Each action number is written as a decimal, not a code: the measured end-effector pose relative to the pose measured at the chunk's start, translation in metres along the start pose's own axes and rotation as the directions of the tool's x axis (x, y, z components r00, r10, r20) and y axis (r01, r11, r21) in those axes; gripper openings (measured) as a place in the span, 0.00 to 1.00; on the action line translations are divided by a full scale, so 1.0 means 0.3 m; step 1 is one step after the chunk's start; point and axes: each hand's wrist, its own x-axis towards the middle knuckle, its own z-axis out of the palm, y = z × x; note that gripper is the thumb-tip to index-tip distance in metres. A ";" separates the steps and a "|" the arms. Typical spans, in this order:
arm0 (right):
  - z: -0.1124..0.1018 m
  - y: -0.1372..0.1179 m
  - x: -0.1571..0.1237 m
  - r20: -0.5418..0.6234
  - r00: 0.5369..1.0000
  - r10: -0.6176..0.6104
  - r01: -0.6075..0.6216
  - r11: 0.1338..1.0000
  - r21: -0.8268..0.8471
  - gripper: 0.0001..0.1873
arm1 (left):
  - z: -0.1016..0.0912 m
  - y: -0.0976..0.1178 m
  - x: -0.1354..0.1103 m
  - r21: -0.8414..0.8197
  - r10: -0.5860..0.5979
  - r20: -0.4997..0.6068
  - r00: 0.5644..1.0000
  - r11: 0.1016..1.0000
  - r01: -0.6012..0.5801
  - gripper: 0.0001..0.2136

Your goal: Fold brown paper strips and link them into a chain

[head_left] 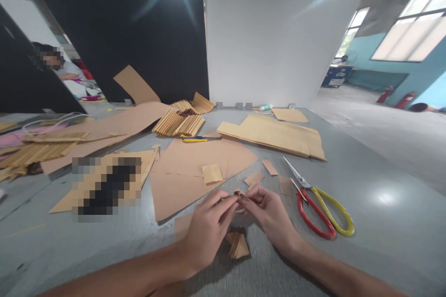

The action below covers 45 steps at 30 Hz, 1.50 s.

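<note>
1. Folded brown paper bundle [239,246] lay on the brushed grey table [376,167], nearest the body, between the forearms.
2. Left hand [211,222]: thumb and fingertips pinched together on a small curled brown paper piece [239,193]. Right hand [270,218]: same pinch, other side. Piece sat between both sets of fingertips, above the table.
3. Red-and-yellow-handled steel scissors [304,185] lay just right of the right hand, blades pointing away.
4. Small flat brown paper rectangles [270,167] were scattered just beyond the hands. A tan paper square [212,174] lay on a large brown paper sheet [181,185].
5. Yellow-and-black utility knife [195,138] rested at that sheet's far edge, near pleated tan paper bundles [177,123]. Flat layered tan paper [278,134] lay to the right.
6. White tube with a green end [265,107] lay at the table's far edge; couldn't tell its contents.
7. Upright black panel [121,32] and white panel [275,46] stood behind. A person [71,70] sat beyond, far left.
8. Far right: blue cabinet [337,75], contents hidden; red fire extinguishers [406,100], teal walls, windows [411,32].
</note>
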 end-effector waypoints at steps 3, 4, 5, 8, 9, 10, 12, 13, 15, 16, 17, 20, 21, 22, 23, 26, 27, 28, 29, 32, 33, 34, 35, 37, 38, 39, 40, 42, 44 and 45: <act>0.002 0.003 0.000 0.007 1.000 -0.019 0.019 1.000 -0.012 0.12 | -0.009 0.000 -0.010 0.261 0.241 0.029 0.970 0.935 -0.240 0.12; 0.004 0.002 -0.001 0.000 1.000 -0.028 0.028 0.999 -0.027 0.12 | -0.013 0.001 -0.011 0.309 0.304 0.064 0.951 0.900 -0.308 0.13; 0.008 0.000 -0.003 -0.010 0.999 -0.039 0.039 0.998 -0.046 0.11 | -0.015 0.002 -0.011 0.341 0.353 0.103 0.930 0.866 -0.367 0.13; 0.018 -0.010 -0.008 -0.041 0.997 -0.072 0.067 0.991 -0.115 0.11 | -0.010 0.007 -0.012 0.401 0.434 0.150 0.888 0.795 -0.456 0.12; 0.021 -0.012 -0.009 -0.050 0.996 -0.079 0.071 0.988 -0.136 0.10 | -0.005 0.008 -0.012 0.405 0.421 0.108 0.900 0.808 -0.427 0.11; 0.023 -0.014 -0.011 -0.059 0.995 -0.083 0.073 0.985 -0.155 0.10 | 0.001 0.009 -0.013 0.400 0.386 0.071 0.920 0.834 -0.381 0.10; 0.024 -0.011 -0.014 -0.076 0.993 -0.089 0.073 0.979 -0.191 0.09 | 0.012 0.014 -0.016 0.346 0.309 0.036 0.950 0.888 -0.302 0.10; 0.023 -0.008 -0.016 -0.086 0.992 -0.097 0.077 0.974 -0.211 0.08 | 0.016 0.018 -0.016 0.298 0.258 0.029 0.966 0.920 -0.255 0.10; 0.020 0.000 -0.021 -0.113 0.985 -0.131 0.096 0.957 -0.274 0.08 | 0.017 0.029 -0.014 0.172 0.150 0.029 0.988 0.973 -0.153 0.10; 0.019 0.004 -0.024 -0.126 0.980 -0.154 0.108 0.943 -0.316 0.08 | 0.014 0.035 -0.011 0.102 0.096 0.031 0.995 0.990 -0.098 0.10; 0.017 0.007 -0.028 -0.136 0.975 -0.178 0.119 0.925 -0.362 0.08 | 0.009 0.041 -0.008 0.040 0.048 0.044 0.998 0.998 -0.050 0.10; 0.012 0.012 -0.035 -0.137 0.965 -0.222 0.135 0.875 -0.465 0.08 | -0.006 0.059 0.003 -0.098 -0.055 0.058 0.997 0.993 0.061 0.11; 0.011 0.013 -0.037 -0.133 0.965 -0.227 0.138 0.867 -0.479 0.08 | -0.010 0.063 0.004 -0.129 -0.082 0.051 0.995 0.988 0.088 0.12; 0.011 0.014 -0.038 -0.131 0.964 -0.230 0.140 0.863 -0.485 0.07 | -0.013 0.065 0.004 -0.152 -0.102 0.040 0.994 0.983 0.107 0.12; 0.011 0.014 -0.038 -0.132 0.964 -0.230 0.140 0.863 -0.486 0.07 | -0.013 0.066 0.003 -0.167 -0.113 0.030 0.993 0.979 0.116 0.12; 0.012 0.016 -0.038 -0.138 0.965 -0.224 0.132 0.867 -0.480 0.08 | -0.008 0.063 -0.006 -0.177 -0.092 0.010 0.996 0.980 0.092 0.14; 0.013 0.016 -0.038 -0.137 0.966 -0.218 0.129 0.871 -0.475 0.07 | -0.005 0.060 -0.009 -0.177 -0.081 0.006 0.997 0.981 0.080 0.14; 0.014 0.016 -0.037 -0.133 0.968 -0.211 0.126 0.875 -0.468 0.07 | -0.003 0.058 -0.010 -0.177 -0.077 0.004 0.997 0.981 0.076 0.15; 0.015 0.015 -0.037 -0.133 0.969 -0.208 0.126 0.879 -0.460 0.07 | -0.001 0.055 -0.010 -0.178 -0.077 0.009 0.997 0.981 0.078 0.16; 0.017 0.009 -0.036 -0.146 0.970 -0.193 0.116 0.901 -0.418 0.07 | -0.005 0.052 -0.003 -0.184 -0.045 0.087 0.995 0.981 0.061 0.18; 0.017 0.007 -0.036 -0.153 0.970 -0.190 0.115 0.909 -0.400 0.07 | -0.009 0.052 0.001 -0.186 -0.028 0.126 0.992 0.981 0.052 0.19; 0.017 0.005 -0.035 -0.160 0.969 -0.190 0.115 0.915 -0.386 0.06 | -0.012 0.053 0.004 -0.187 -0.019 0.161 0.987 0.981 0.050 0.20; 0.017 0.003 -0.034 -0.166 0.967 -0.193 0.119 0.918 -0.377 0.06 | -0.015 0.053 0.006 -0.183 -0.023 0.191 0.981 0.981 0.058 0.20; 0.015 0.001 -0.032 -0.172 0.964 -0.203 0.127 0.918 -0.376 0.05 | -0.020 0.052 0.008 -0.163 -0.052 0.232 0.971 0.982 0.091 0.20; 0.014 0.001 -0.031 -0.174 0.963 -0.206 0.129 0.919 -0.374 0.05 | -0.021 0.049 0.008 -0.148 -0.068 0.245 0.967 0.983 0.106 0.19; 0.013 0.001 -0.030 -0.174 0.964 -0.203 0.128 0.922 -0.366 0.05 | -0.022 0.045 0.007 -0.133 -0.080 0.258 0.963 0.984 0.117 0.18; 0.013 0.002 -0.030 -0.172 0.966 -0.195 0.124 0.927 -0.355 0.05 | -0.022 0.041 0.006 -0.121 -0.091 0.265 0.960 0.984 0.127 0.17; 0.013 0.003 -0.029 -0.171 0.968 -0.184 0.117 0.933 -0.341 0.05 | -0.023 0.033 0.006 -0.122 -0.128 0.260 0.957 0.979 0.165 0.14; 0.014 0.002 -0.030 -0.169 0.967 -0.189 0.120 0.928 -0.352 0.05 | -0.025 0.030 0.011 -0.173 -0.173 0.225 0.959 0.961 0.214 0.12; 0.015 0.002 -0.031 -0.164 0.967 -0.194 0.124 0.923 -0.364 0.04 | -0.027 0.031 0.015 -0.217 -0.199 0.205 0.958 0.946 0.243 0.11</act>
